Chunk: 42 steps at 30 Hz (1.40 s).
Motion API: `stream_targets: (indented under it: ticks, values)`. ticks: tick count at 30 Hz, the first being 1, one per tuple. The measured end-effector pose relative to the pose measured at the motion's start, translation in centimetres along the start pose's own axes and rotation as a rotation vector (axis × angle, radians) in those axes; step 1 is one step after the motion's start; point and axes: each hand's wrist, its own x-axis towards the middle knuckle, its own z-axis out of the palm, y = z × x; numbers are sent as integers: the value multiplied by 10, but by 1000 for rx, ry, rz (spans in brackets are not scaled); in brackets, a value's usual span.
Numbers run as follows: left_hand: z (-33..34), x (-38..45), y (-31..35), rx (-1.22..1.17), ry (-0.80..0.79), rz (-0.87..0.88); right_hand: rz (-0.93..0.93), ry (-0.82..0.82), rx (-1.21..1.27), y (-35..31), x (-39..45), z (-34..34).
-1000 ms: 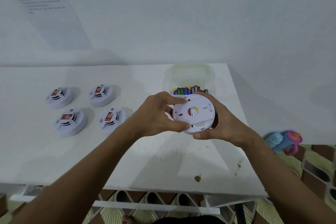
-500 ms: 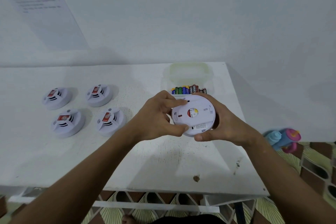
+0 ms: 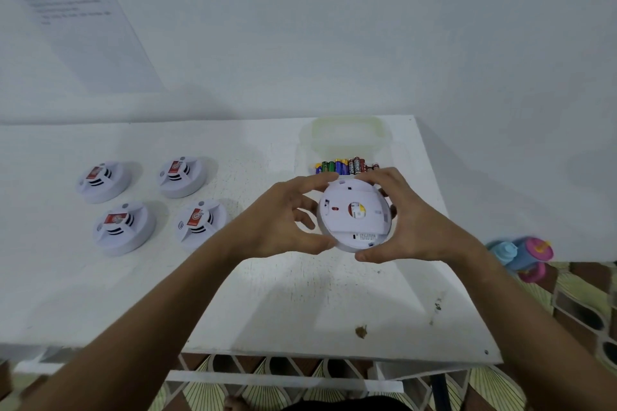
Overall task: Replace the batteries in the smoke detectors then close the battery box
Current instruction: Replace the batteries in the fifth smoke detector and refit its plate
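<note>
Both hands hold the round white plastic smoke detector [image 3: 354, 214] above the white table [image 3: 300, 304], its back face turned up. Since a moment ago the left hand [image 3: 283, 220] has loosened: its fingers have spread off the back plate, leaving thumb and fingertips curled on the rim, while the right hand [image 3: 405, 223] keeps cupping the opposite edge. That looks like a re-grip between twists, so the back cover is probably not off yet. Forearms reach in from below, wrists bent inward. Further left, four matching white detectors [image 3: 192, 223] rest face up. Behind the hands the clear plastic battery box [image 3: 347, 135] stands open, coloured batteries [image 3: 344, 166] showing
</note>
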Motion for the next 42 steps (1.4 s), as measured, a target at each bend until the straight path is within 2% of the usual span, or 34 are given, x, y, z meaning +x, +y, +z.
stream_targets:
  ticks: [4,7,9,13,17,21,24,28,35,42]
  values:
    - [1,-3,3,-107,60,52,-14,-22,-129,1,1,4]
    - [2,-6,2,-232,107,79,-27,-25,-115,-2,1,5]
    - [4,-10,-2,-200,125,61,-25,-4,-36,-4,2,6]
    - [5,-14,-9,132,75,-14,-18,10,271,-6,1,7]
    - [6,-13,-3,62,18,16,-35,-13,442,-9,-1,10]
    - [2,-20,-5,136,75,100,-47,14,314,-3,1,15]
    - [-3,-26,-3,244,79,116,-80,25,168,0,6,18]
    - [-10,-33,-3,311,78,113,-120,-3,92,-5,14,23]
    - [-31,-49,-10,314,134,62,-137,-46,81,-21,35,40]
    - [-71,-53,-26,236,109,108,-96,-74,171,-38,61,64]
